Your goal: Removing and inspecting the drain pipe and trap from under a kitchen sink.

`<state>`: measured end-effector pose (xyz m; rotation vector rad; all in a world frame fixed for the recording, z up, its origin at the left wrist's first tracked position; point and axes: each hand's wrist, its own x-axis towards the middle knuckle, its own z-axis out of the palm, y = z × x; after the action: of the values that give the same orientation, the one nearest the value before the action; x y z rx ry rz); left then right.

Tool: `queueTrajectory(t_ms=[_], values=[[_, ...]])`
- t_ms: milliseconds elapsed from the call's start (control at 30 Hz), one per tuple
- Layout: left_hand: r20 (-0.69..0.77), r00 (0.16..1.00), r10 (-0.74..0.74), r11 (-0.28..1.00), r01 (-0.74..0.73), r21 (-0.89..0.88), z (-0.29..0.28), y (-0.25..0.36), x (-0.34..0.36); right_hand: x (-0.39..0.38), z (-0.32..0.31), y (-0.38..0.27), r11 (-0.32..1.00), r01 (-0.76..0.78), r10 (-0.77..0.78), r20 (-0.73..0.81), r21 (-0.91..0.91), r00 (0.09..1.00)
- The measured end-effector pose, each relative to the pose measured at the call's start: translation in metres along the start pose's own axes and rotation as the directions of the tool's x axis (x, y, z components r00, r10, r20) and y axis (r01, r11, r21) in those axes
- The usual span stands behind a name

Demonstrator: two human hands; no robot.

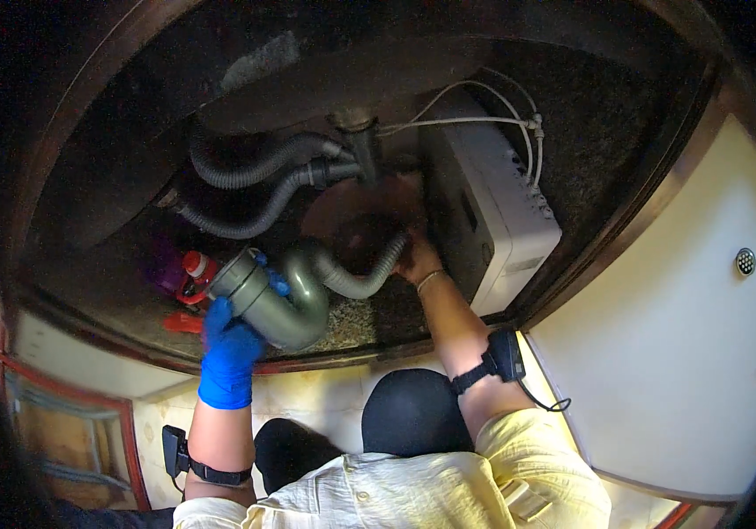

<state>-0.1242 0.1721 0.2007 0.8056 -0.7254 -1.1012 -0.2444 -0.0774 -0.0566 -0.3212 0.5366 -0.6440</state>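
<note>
Inside a dark cabinet under a sink, my left hand [230,339], in a blue glove, grips the wide collar of a grey plastic drain trap [297,319]. The trap's U-bend faces down and its wide end tilts up to the left. A grey corrugated hose [356,284] runs from the trap to the right. My bare right hand [419,257] closes round the hose's far end, its fingers partly hidden in shadow. Behind the hose lies a reddish-brown round surface [325,212]. Above, a drain pipe [364,157] hangs from the sink, apart from the trap.
Two more corrugated hoses [246,231] branch left from the drain pipe. A white box-shaped unit [510,225] with thin white tubes [466,120] stands right. A red-capped bottle [197,264] sits behind my left hand. The open cabinet door [660,326] is at right.
</note>
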Motion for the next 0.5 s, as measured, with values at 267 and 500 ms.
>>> queueTrajectory(t_ms=[267,500], values=[[0.071,0.997,-0.041,0.999,0.04,0.01,-0.006,0.008,-0.012,0.004,-0.022,-0.016,0.814,0.429,-0.441,0.065,-0.392,0.895],[-0.028,0.991,-0.134,0.986,0.136,0.095,-0.022,-0.025,-0.003,-0.029,-0.024,-0.019,0.764,0.256,-0.38,-0.093,-0.592,0.92]])
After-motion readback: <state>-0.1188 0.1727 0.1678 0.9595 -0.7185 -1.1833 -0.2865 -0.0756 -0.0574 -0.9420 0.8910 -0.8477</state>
